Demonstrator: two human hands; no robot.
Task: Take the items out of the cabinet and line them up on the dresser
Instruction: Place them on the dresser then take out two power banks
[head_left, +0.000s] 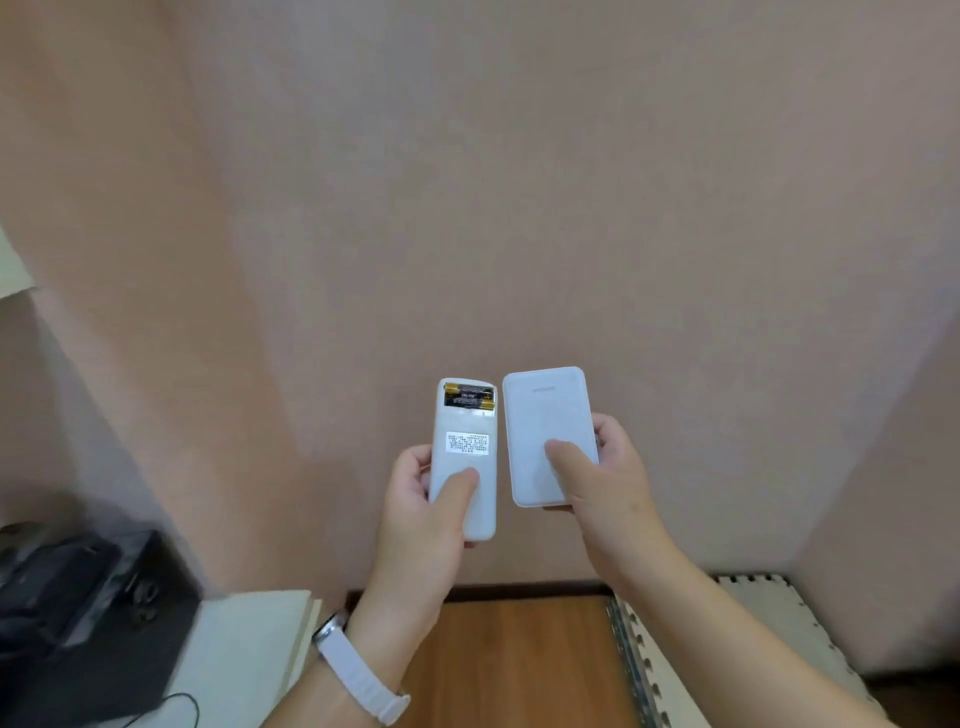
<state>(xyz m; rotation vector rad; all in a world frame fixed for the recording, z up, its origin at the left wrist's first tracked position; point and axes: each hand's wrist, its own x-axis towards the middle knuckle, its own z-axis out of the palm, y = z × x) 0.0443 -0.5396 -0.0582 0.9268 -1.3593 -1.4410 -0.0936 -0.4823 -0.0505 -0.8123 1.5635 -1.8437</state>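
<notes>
Nearest the camera, a white wristwatch (358, 670) is seen on the left forearm, above a wooden floor (519, 665) bordered on the right by a pale foam mat (753, 613). At the lower left a white furniture top (244, 639) is partly shown with a black device (78, 623) beside it; whether this top is the dresser cannot be told. Further out, a white remote control (465, 447) is gripped by the left hand (415, 499), the thumb laid along its back and the fingers curled round its left edge. It is held back-side up, with a printed label (467, 442) and two batteries (469, 396) exposed at the far end. Just beside it a white power bank (548, 415) is clamped by the right hand (608, 483), thumb pressed on its face, fingers wrapped round its right edge. Both items are held in the air before a plain pink wall (519, 182). Two items are thus judged taken out of the cabinet, which is not identified in view; neither is set down, no row is shown, and how many remain inside cannot be told
</notes>
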